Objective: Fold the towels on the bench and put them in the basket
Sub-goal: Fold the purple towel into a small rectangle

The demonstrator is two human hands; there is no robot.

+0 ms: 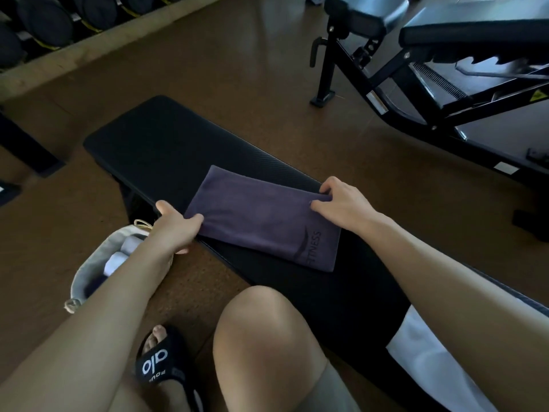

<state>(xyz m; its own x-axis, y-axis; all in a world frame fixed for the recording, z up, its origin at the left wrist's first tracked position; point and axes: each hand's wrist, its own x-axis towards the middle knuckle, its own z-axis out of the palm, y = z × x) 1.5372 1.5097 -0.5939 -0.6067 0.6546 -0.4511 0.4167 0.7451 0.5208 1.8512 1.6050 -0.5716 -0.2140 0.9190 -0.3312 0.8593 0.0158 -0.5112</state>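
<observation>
We sit astride the black bench [154, 150] with one purple towel [261, 221] lying flat on it, folded into a long rectangle that runs slantwise across the pad. Dark lettering shows near its nearer end. Our left hand [175, 227] pinches the towel's left corner at the bench's edge, thumb on top of the cloth and the fingers curled beneath. Our right hand [341, 200] grips the towel's right edge, where the fabric bunches slightly under the curled fingers.

The basket [89, 269], a pale fabric one, stands on the floor [237, 69] just left of the bench, under our left forearm. Inside it we see rolled towels [118, 257], light and purple ones. Another bench [445, 69] with a black frame stands well apart, up to the right. A white cloth [421, 352] lies on the bench behind our right arm.
</observation>
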